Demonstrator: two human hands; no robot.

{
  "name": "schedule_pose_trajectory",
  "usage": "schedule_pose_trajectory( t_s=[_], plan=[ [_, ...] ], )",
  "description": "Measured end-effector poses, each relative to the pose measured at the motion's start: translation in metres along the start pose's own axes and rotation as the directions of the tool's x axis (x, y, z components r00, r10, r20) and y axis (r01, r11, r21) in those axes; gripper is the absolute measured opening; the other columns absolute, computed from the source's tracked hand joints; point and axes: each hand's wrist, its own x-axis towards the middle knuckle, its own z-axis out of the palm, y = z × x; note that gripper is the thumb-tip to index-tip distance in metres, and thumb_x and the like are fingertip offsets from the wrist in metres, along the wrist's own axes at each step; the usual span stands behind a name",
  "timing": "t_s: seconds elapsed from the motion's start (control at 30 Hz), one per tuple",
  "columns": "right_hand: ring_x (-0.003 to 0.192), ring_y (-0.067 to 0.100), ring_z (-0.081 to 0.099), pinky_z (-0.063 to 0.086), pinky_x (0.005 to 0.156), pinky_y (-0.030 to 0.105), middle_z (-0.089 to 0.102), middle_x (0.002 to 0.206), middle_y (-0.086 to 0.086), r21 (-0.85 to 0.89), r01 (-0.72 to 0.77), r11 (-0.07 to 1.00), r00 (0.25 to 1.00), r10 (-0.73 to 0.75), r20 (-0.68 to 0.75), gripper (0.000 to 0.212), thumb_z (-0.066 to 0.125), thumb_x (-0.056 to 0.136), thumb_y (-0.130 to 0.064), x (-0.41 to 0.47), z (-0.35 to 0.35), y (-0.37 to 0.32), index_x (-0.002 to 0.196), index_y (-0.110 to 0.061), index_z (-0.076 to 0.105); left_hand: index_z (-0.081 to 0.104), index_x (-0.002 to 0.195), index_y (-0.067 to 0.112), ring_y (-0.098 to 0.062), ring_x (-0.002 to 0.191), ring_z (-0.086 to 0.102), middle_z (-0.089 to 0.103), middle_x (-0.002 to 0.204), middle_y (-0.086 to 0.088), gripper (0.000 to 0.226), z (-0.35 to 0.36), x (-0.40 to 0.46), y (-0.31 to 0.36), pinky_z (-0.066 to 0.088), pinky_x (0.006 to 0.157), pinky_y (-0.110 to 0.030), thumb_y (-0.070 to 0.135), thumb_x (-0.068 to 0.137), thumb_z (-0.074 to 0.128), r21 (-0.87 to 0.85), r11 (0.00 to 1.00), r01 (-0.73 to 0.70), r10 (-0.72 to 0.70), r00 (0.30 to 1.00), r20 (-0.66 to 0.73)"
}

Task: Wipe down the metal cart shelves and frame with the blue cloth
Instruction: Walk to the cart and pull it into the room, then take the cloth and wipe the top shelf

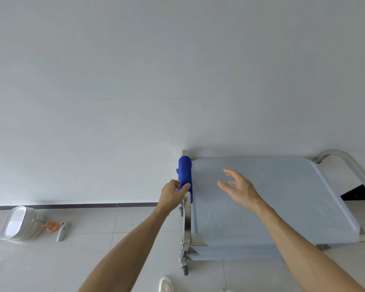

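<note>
- Cloth (185,173), blue, hangs over the left rail of the metal cart (186,220), pinched at its lower end by the left hand (171,193).
- Right hand (238,187) hovers over the top shelf (282,199), fingers spread, touching nothing.

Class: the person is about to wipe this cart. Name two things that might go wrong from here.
1. The blue cloth is draped over the cart's left rail; the left hand grips only its lower end, so it might slide off.
2. The cart stands on a caster, so pushing hard may roll it away.
</note>
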Motion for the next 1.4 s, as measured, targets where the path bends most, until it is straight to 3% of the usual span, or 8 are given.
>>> schedule_pose_trajectory(
  t_s=[0.33, 0.57, 0.67, 0.83, 0.93, 1.07, 1.2, 1.4],
  plan=[
    [0.113, 0.015, 0.060, 0.044, 0.088, 0.025, 0.052, 0.138, -0.006, -0.001, -0.019, 1.000, 0.997, 0.019, 0.074, 0.049, 0.064, 0.094, -0.040, 0.040, -0.013, 0.012, 0.138, -0.027, 0.049, 0.065, 0.097, 0.003, -0.024, 0.068, 0.061, 0.068, 0.086, -0.010, 0.019, 0.024, 0.035, 0.005, 0.053, 0.063, -0.038, 0.018, 0.088, 0.058, 0.108, 0.988, 0.109, -0.090, 0.981, -0.173],
    [0.117, 0.017, 0.058, 0.047, 0.093, 0.028, 0.050, 0.140, -0.003, -0.088, 0.077, 0.993, 0.981, -0.060, 0.183, 0.049, 0.060, 0.096, -0.036, 0.077, -0.011, -0.002, 0.141, -0.024, 0.047, 0.063, 0.095, 0.019, -0.016, 0.082, 0.061, 0.065, 0.089, 0.003, 0.015, 0.006, 0.033, 0.006, 0.044, 0.061, -0.020, 0.013, 0.090, 0.050, 0.051, 0.999, 0.001, 0.007, 0.986, -0.168],
    [0.124, 0.018, 0.053, 0.043, 0.095, 0.025, 0.047, 0.143, -0.002, -0.104, 0.160, 0.982, 0.960, -0.130, 0.250, 0.050, 0.059, 0.096, -0.029, 0.089, -0.003, -0.018, 0.144, -0.030, 0.045, 0.060, 0.088, 0.023, -0.011, 0.078, 0.057, 0.064, 0.086, 0.006, 0.014, -0.002, 0.026, 0.018, 0.041, 0.063, -0.023, 0.022, 0.087, 0.046, -0.057, 0.998, -0.037, 0.029, 0.990, -0.135],
    [0.141, 0.009, 0.032, 0.030, 0.113, 0.027, 0.032, 0.154, -0.009, -0.121, 0.433, 0.893, 0.823, -0.337, 0.457, 0.077, 0.072, 0.087, -0.024, 0.105, 0.003, -0.047, 0.149, -0.045, 0.033, 0.054, 0.070, 0.025, -0.013, 0.068, 0.047, 0.055, 0.069, 0.008, 0.011, -0.025, 0.008, 0.046, 0.035, 0.062, -0.028, 0.028, 0.074, 0.044, -0.243, 0.961, -0.131, 0.112, 0.989, -0.093],
    [0.128, 0.000, 0.034, 0.036, 0.102, 0.019, 0.032, 0.148, -0.011, -0.094, 0.492, 0.865, 0.731, -0.352, 0.584, 0.068, 0.079, 0.079, -0.032, 0.110, 0.003, -0.060, 0.140, -0.038, 0.049, 0.053, 0.073, 0.017, -0.017, 0.066, 0.044, 0.051, 0.072, -0.004, 0.009, -0.044, -0.001, 0.057, 0.031, 0.054, -0.027, 0.024, 0.076, 0.049, -0.401, 0.903, -0.153, 0.171, 0.985, 0.010],
    [0.109, 0.010, 0.063, 0.053, 0.091, 0.028, 0.065, 0.123, -0.009, 0.160, 0.263, 0.951, 0.689, -0.301, 0.660, 0.049, 0.081, 0.077, -0.039, 0.109, -0.006, -0.063, 0.122, -0.029, 0.065, 0.061, 0.078, 0.013, -0.016, 0.066, 0.048, 0.053, 0.076, -0.006, 0.014, -0.070, -0.002, 0.060, 0.034, 0.052, -0.026, 0.025, 0.084, 0.054, -0.542, 0.831, -0.128, 0.177, 0.984, 0.038],
    [0.113, 0.026, 0.066, 0.054, 0.095, 0.037, 0.070, 0.120, 0.011, 0.460, -0.030, 0.888, 0.710, -0.305, 0.635, 0.036, 0.075, 0.089, -0.026, 0.104, -0.006, -0.055, 0.122, -0.012, 0.067, 0.065, 0.085, 0.018, -0.011, 0.063, 0.047, 0.052, 0.074, 0.004, 0.024, -0.079, 0.004, 0.047, 0.037, 0.051, -0.024, 0.034, 0.097, 0.053, -0.531, 0.847, -0.015, 0.037, 0.999, 0.032],
    [0.092, 0.024, 0.073, 0.061, 0.078, 0.045, 0.074, 0.108, 0.011, 0.397, -0.127, 0.909, 0.835, -0.118, 0.537, 0.030, 0.066, 0.095, -0.026, 0.095, 0.010, -0.054, 0.123, -0.020, 0.056, 0.058, 0.114, 0.023, -0.018, 0.073, 0.066, 0.067, 0.098, -0.007, 0.022, -0.070, 0.008, 0.036, 0.057, 0.061, -0.033, 0.040, 0.100, 0.052, -0.385, 0.918, 0.100, -0.094, 0.995, 0.034]
  ],
)
